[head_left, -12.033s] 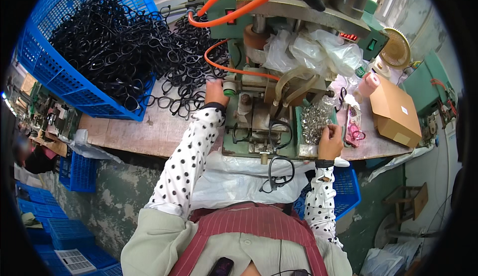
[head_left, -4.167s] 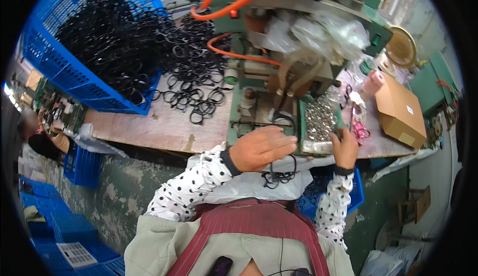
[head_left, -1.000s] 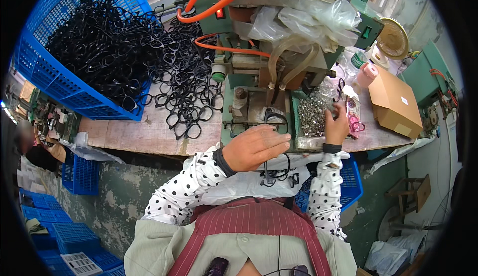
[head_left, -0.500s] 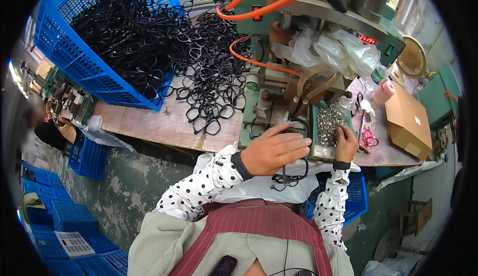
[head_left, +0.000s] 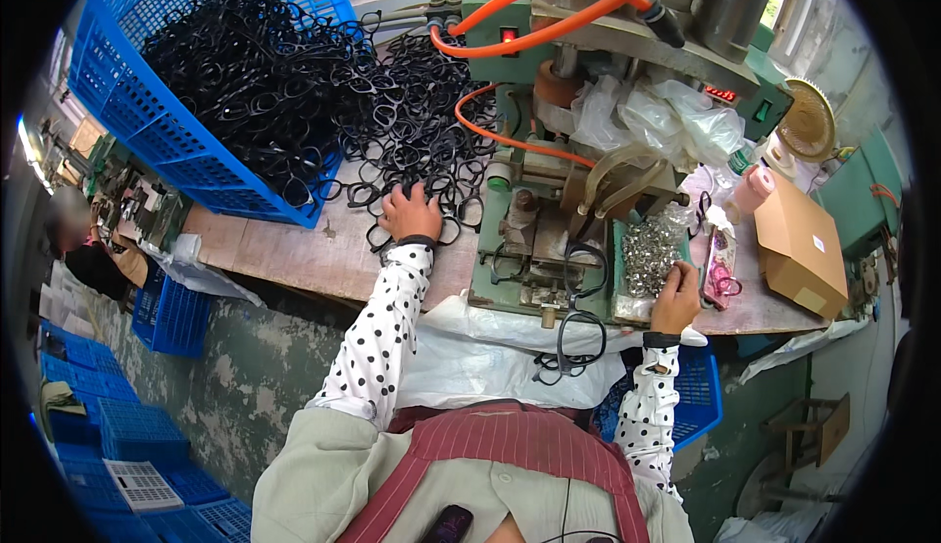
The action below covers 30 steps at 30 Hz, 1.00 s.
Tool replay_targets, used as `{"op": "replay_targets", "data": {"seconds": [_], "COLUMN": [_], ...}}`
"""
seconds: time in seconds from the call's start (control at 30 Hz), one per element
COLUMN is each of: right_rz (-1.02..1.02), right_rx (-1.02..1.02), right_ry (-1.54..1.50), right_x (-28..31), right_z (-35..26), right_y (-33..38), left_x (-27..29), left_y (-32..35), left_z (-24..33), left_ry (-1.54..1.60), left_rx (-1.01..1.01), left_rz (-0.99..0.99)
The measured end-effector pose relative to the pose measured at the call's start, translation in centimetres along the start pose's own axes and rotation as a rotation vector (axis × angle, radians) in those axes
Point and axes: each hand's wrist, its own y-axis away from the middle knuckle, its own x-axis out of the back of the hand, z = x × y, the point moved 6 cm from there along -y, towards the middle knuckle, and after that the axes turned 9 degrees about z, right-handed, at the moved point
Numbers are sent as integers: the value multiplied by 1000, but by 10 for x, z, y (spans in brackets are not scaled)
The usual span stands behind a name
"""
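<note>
Here, the left hand (head_left: 410, 216) lies on black glasses frames (head_left: 417, 102) on the table (head_left: 265, 251) beside the blue basket (head_left: 196, 178), its fingers apart. The right hand (head_left: 676, 298) is at the tray (head_left: 619, 273) of shiny bits (head_left: 649, 252); I can't tell if it pinches one.

I count one brown cardboard box (head_left: 802, 254) right of the green metal press (head_left: 537, 190); left, uncountable black eyeglass frames (head_left: 260, 92).

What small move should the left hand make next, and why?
Probably the left hand should curl its fingers around one loose glasses frame and draw it free: its fingertips are among the tangled frames, while the right hand is at the small metal pieces.
</note>
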Motion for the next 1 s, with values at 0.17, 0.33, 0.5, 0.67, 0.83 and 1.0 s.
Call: {"op": "replay_targets", "data": {"seconds": [0.17,0.33,0.5,0.67,0.83,1.0], "right_rz": [6,-20,-238,-372,-450,-418], "right_rx": [-15,162,-176,-140,-327,-354], "right_ry": [-7,42,-436,-602,-680,-680], "right_x": [1,6,-9,1,-13,-19], "right_z": [-8,-30,-75,-155,-166,-175], "right_y": [-2,-8,-7,1,12,7], "left_x": [36,80,170,229,224,215], "left_y": [37,28,49,98,117,126], "left_z": [32,24,69,136,162,161], "left_ry": [333,685,1028,1086,1183,1206], "left_rx": [-595,-463,-295,-1055,-1142,-1207], "left_rz": [133,177,204,307,75,21]}}
